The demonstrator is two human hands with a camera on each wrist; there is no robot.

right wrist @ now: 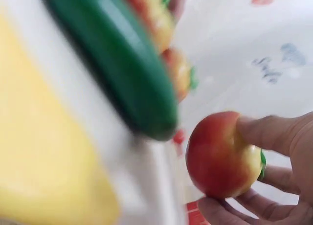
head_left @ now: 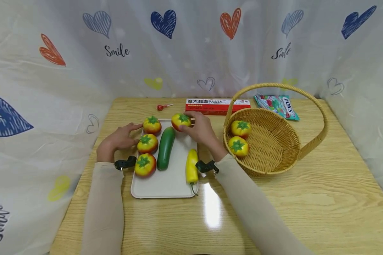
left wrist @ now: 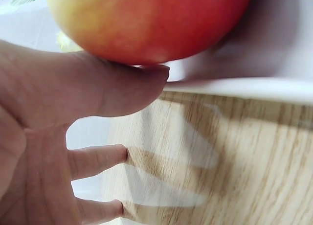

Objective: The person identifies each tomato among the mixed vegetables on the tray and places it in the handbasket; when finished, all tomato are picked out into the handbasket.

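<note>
My right hand [head_left: 204,129] grips a red and yellow toy tomato [head_left: 180,121] with a green leaf top, at the far right part of a white tray [head_left: 175,186]. In the right wrist view, thumb and fingers are around this tomato [right wrist: 220,156]. Along the tray's left side sit three more tomatoes. My left hand [head_left: 122,136] is beside them, fingers extended, its thumb [left wrist: 127,88] against one tomato [left wrist: 151,24] in the left wrist view. A green cucumber [head_left: 166,148] lies mid-tray, and a yellow pepper [head_left: 192,166] lies along the right edge.
Right of the tray stands a wicker basket [head_left: 265,148] with a tall handle, holding two tomatoes [head_left: 239,146] at its left. Behind are a red pasta box [head_left: 217,107], a lollipop [head_left: 161,107] and a teal candy bag [head_left: 277,105]. A curtain closes the back.
</note>
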